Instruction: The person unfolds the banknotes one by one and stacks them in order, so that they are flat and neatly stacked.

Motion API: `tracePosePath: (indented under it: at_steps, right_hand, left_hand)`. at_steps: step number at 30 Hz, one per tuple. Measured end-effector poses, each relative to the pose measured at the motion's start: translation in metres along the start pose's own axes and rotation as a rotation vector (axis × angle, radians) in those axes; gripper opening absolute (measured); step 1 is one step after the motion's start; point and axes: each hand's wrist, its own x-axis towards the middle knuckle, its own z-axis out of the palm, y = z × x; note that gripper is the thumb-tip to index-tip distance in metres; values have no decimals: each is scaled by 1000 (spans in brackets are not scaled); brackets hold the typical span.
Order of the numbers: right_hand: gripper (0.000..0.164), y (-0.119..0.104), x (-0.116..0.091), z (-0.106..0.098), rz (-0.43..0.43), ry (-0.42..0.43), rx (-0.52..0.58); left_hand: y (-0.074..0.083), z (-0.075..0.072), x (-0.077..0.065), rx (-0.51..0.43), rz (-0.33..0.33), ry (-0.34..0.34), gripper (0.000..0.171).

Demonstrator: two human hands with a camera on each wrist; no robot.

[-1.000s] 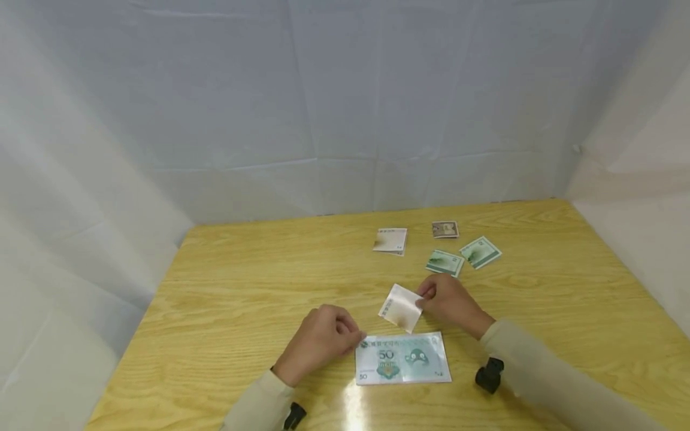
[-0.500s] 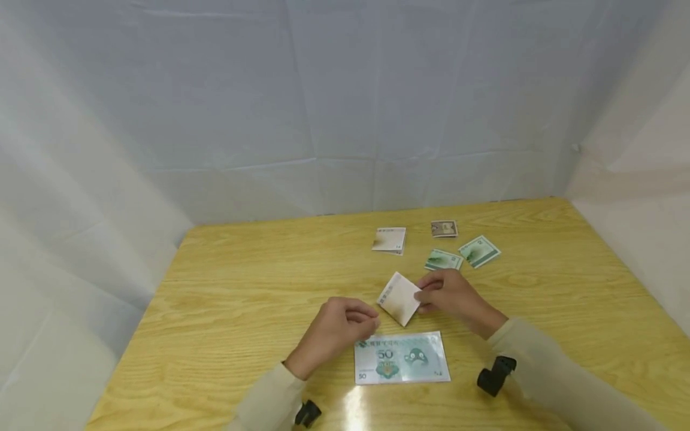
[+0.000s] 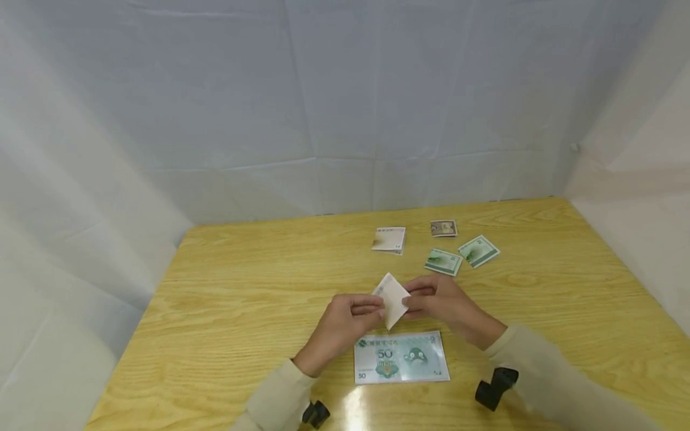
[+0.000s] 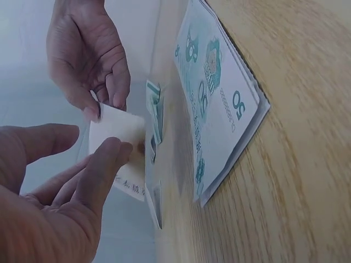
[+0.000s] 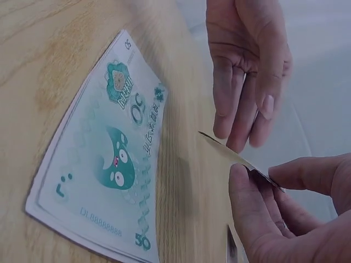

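Observation:
My right hand pinches a folded play banknote between thumb and fingers, above the table. In the right wrist view the folded note shows nearly edge-on. My left hand is at the note's left side, its fingertips overlapping it in the left wrist view, thumb held apart from the fingers. Just below both hands lies a flat stack of green play banknotes, the top one printed with 50 and a cartoon face. The left wrist view shows several layers at the edge of this stack.
Farther back on the wooden table lie a folded pale note, a folded brown note and two folded green notes, one left and one right. White sheeting hangs behind and at both sides.
My left hand has moved up and right from the stack's corner to the folded note. My right hand has shifted the folded note slightly left and turned it. The notes on the table stay put.

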Motion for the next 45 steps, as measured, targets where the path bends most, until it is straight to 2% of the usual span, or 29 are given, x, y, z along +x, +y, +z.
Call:
tracePosePath:
  at_steps: [4,8,14,20,27,34,37,45]
  right_hand:
    - [39,-1,-2,4,-21,-23,7]
    - [35,-2,-4,8,-52,-52,-32]
    - [36,-3,-6,14,-106,-103,-72]
    - [37,-4,-9,19,-160,-103,-143]
    - [40,-5,-10,22,-166,-101,-159]
    - [42,-4,-10,22,-144,-87,-151]
    - [42,-5,-11,21,-121,-82,-132]
    - [40,-6,-14,17,-36,-14,-119]
  left_hand:
    - [0,1,0,-43,-13,-5,33]
    - [0,3,2,-128,-33,-11,37]
    - [0,5,4,-258,-26,-9,38]
    - [-1,5,4,-316,-18,13,38]
    - [-6,3,4,-302,-9,13,37]
    - [-5,-1,2,-336,-21,-38,31]
    - [-4,-2,1,-316,-40,-49,31]
    - [-1,-5,-4,-230,-79,-2,31]
